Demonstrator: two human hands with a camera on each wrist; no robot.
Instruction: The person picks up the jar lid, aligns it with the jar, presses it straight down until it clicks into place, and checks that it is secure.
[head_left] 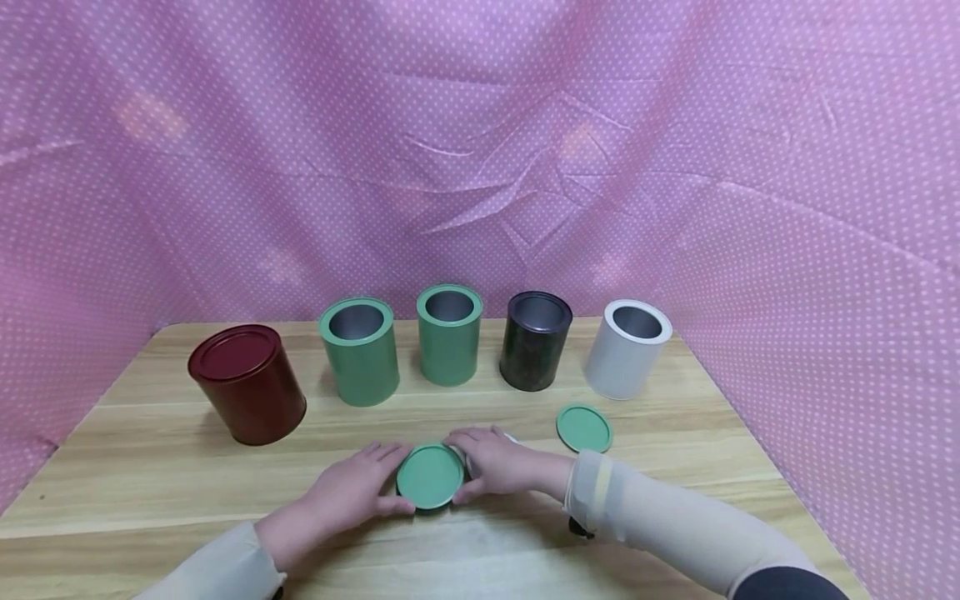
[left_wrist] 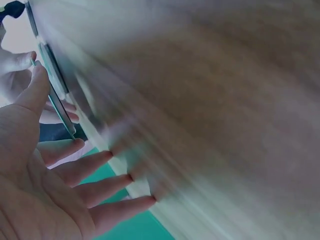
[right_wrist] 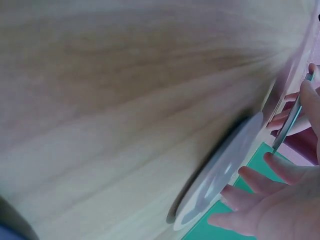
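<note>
A round green lid is held at its rim between both hands, close over the wooden table. My left hand pinches its left side; in the left wrist view the lid's thin edge runs between thumb and index finger while the other fingers are spread. On the right side, my right hand pinches it the same way, its other fingers extended in the right wrist view. Flat on the table beside the right hand lies a white lid, mostly hidden by that hand in the head view.
Along the back stand a dark red can with its top covered, two open green cans, a dark can and an open white can. Another green lid lies at right. Pink dotted cloth surrounds the table.
</note>
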